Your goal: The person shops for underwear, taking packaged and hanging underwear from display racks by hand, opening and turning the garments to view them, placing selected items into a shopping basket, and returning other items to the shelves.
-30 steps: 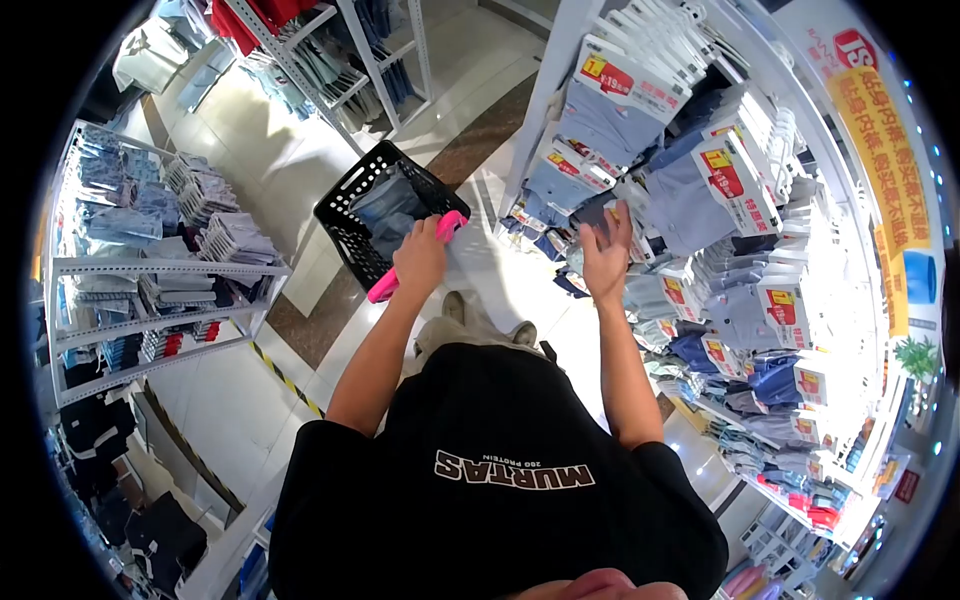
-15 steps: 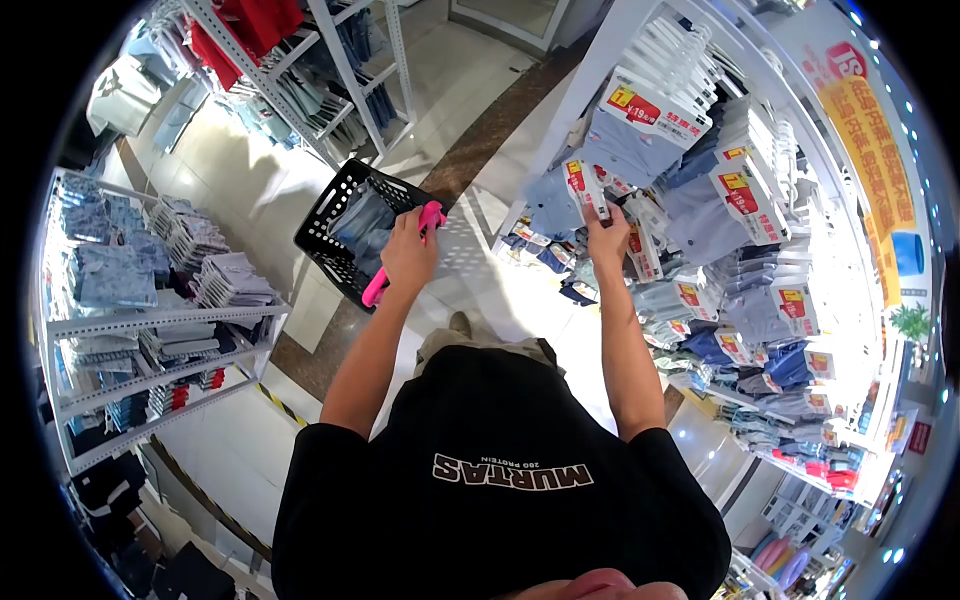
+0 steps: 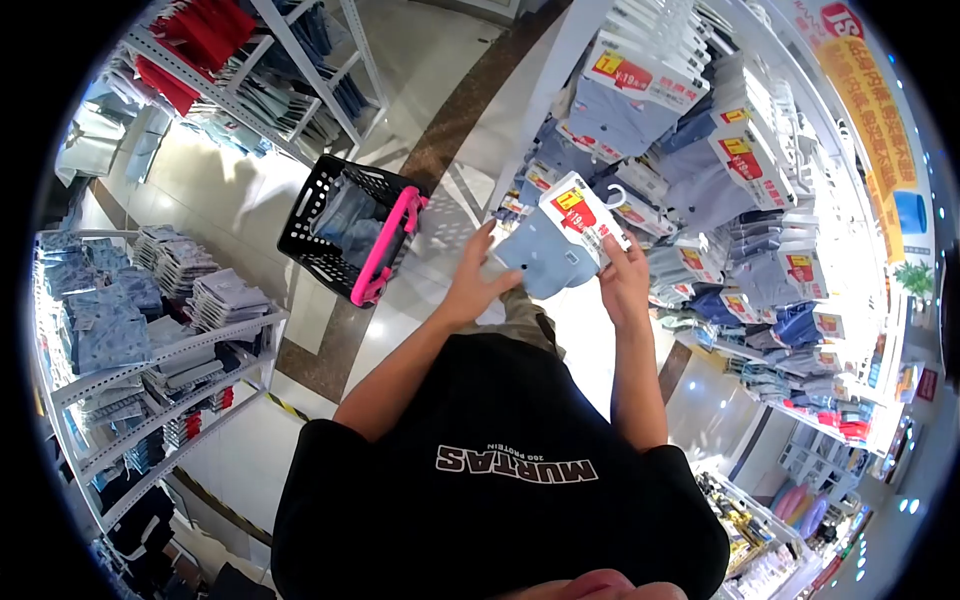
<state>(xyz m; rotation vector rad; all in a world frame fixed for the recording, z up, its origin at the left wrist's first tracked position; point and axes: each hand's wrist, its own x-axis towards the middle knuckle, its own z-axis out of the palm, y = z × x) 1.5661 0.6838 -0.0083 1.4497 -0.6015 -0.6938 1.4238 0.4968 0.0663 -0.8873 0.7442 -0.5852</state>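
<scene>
A light blue folded garment [image 3: 545, 255] hangs from a white hanger with a red and yellow price card [image 3: 577, 212], in front of my body. My right hand [image 3: 626, 280] pinches the lower right edge of the card. At the garment's left side is my left hand [image 3: 472, 283], its fingers spread, with no firm hold visible. To the left stands a black basket [image 3: 300, 235] with a pink handle [image 3: 385, 250], folded denim [image 3: 348, 222] inside it.
A white rack [image 3: 560, 75] of hanging garments with price cards [image 3: 640, 80] rises on the right. Shelves with folded clothes [image 3: 110, 320] stand at the left, another rack [image 3: 330, 70] at the upper left. A striped tape [image 3: 285, 407] runs along the floor.
My left hand has let go of the pink basket handle and moved right to the garment. My right hand has brought the garment away from the rack, towards my body.
</scene>
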